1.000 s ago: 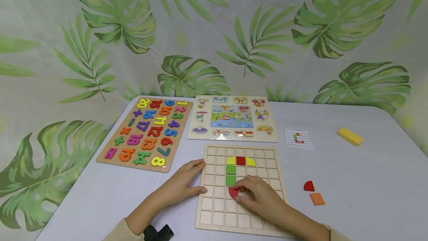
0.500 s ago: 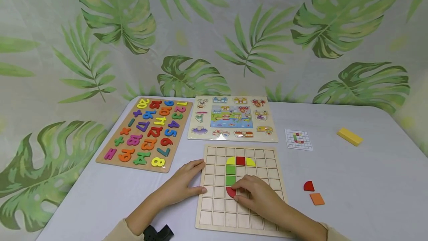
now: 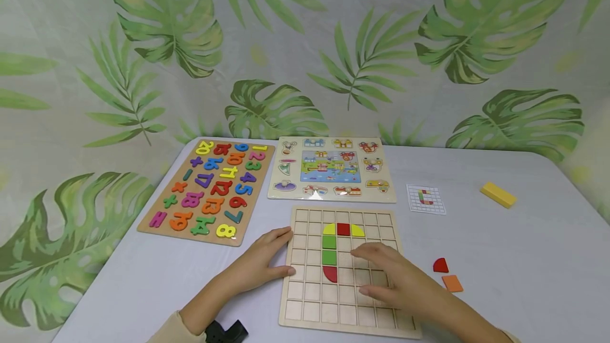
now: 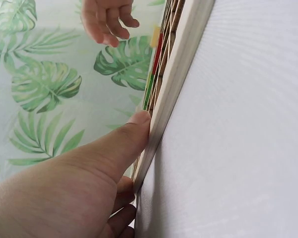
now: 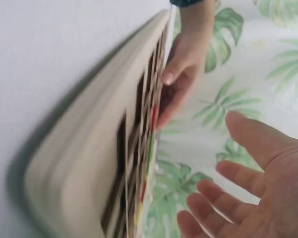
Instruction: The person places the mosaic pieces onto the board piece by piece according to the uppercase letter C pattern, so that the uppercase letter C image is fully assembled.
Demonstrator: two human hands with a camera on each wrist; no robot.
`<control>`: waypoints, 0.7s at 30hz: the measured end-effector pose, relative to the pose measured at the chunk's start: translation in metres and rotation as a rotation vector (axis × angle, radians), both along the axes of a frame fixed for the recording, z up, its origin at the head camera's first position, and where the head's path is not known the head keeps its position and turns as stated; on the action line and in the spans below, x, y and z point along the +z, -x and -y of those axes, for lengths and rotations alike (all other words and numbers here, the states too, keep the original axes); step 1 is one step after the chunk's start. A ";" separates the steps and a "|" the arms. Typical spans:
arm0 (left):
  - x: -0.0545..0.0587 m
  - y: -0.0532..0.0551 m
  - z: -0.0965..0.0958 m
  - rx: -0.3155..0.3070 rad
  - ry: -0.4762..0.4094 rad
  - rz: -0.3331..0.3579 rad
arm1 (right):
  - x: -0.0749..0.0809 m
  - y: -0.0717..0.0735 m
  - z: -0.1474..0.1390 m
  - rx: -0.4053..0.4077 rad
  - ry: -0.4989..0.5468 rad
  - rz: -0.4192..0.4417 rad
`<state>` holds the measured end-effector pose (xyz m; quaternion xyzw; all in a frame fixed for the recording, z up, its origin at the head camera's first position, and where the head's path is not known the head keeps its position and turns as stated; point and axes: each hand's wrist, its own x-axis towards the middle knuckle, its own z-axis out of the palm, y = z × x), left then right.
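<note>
A wooden grid board (image 3: 312, 311) lies on the table, with yellow, red and green pieces set in its cells. A red quarter-circle piece (image 3: 330, 273) sits in the cell below two green squares (image 3: 329, 250). My left hand (image 3: 259, 261) rests at the board's left edge, thumb on the rim, as the left wrist view shows (image 4: 99, 163) too. Over the right half of the board, my right hand (image 3: 395, 277) hovers with thumb and fingers spread, holding nothing. To its right lie another red quarter-circle piece (image 3: 440, 265) and an orange square (image 3: 452, 283).
A printed pattern card (image 3: 426, 199) and a yellow block (image 3: 498, 195) lie at the back right. Behind the board is a picture knob puzzle (image 3: 331, 168); a number puzzle (image 3: 207, 192) lies to the left. A black object (image 3: 226, 331) sits near the front edge.
My right hand has let go of the red quarter-circle piece, which now lies in its cell, and has drawn back to the right with fingers apart. The left hand has stayed put.
</note>
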<state>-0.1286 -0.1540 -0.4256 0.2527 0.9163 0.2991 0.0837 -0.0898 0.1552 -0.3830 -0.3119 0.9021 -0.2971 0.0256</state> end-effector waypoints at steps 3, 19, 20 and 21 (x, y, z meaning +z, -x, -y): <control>0.000 0.000 0.000 0.000 0.004 -0.001 | 0.005 -0.004 -0.017 -0.025 0.000 -0.114; -0.002 0.000 0.000 0.004 0.008 -0.003 | -0.027 -0.014 -0.116 -0.119 0.076 -0.257; -0.002 0.000 0.000 0.004 0.008 -0.002 | -0.031 -0.015 -0.120 -0.125 0.079 -0.242; -0.002 0.000 0.000 0.004 0.009 -0.004 | -0.034 -0.016 -0.124 -0.130 0.080 -0.230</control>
